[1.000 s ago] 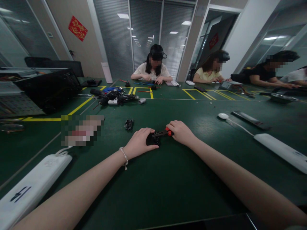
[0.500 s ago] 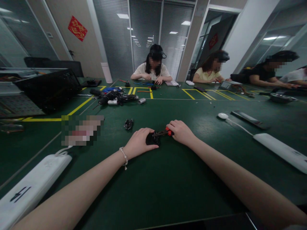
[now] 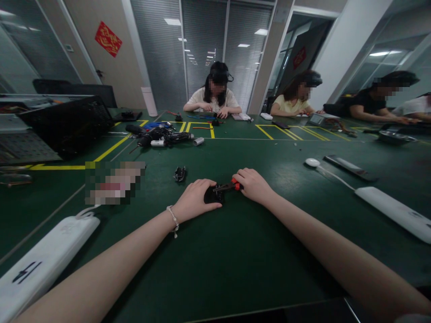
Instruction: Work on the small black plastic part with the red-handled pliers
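My left hand (image 3: 198, 197) grips a small black plastic part (image 3: 212, 195) between thumb and fingers, low against the green tabletop (image 3: 229, 260). In my right hand (image 3: 252, 183) is a pair of pliers (image 3: 228, 185) with red handles and dark, long jaws. Its jaws point left and reach onto the black part; whether they clamp a piece of it is too small to tell. Most of the red handles are hidden under my right fingers. A dark, broken-looking piece (image 3: 180, 173) lies just beyond my left hand.
A white power strip (image 3: 50, 260) lies at left, another (image 3: 393, 206) at right beside a phone (image 3: 350, 168) and a white mouse-shaped object (image 3: 312, 163). A cluster of cables and tools (image 3: 161, 134) sits farther back. A black computer case (image 3: 67, 128) stands at far left. Several people work across the table.
Both hands keep almost the same pose on the black part and the pliers. The view has shifted very slightly.
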Demonstrator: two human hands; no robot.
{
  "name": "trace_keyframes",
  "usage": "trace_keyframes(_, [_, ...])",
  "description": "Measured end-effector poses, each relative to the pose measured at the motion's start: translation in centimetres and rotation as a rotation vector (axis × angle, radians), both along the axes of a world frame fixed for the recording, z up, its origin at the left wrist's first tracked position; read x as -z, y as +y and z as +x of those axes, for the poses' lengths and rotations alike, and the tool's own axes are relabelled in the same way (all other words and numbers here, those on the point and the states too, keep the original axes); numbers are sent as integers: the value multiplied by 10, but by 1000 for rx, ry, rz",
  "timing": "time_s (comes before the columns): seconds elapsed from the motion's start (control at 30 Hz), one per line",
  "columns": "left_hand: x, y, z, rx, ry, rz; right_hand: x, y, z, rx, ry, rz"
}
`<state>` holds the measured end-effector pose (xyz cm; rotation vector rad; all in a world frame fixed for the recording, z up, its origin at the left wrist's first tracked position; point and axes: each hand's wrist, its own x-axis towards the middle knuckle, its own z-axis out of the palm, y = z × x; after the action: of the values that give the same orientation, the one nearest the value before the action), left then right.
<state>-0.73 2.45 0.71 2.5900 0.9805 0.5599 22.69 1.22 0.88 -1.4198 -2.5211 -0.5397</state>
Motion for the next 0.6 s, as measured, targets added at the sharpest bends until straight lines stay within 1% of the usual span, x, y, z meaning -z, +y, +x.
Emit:
trace_keyframes(0.33, [1, 1, 1, -5, -7, 13, -1, 0, -2, 10, 5, 1])
trace_keyframes(0.6, [1, -1, 2, -34, -10, 21, 1, 1, 0, 20, 31, -12])
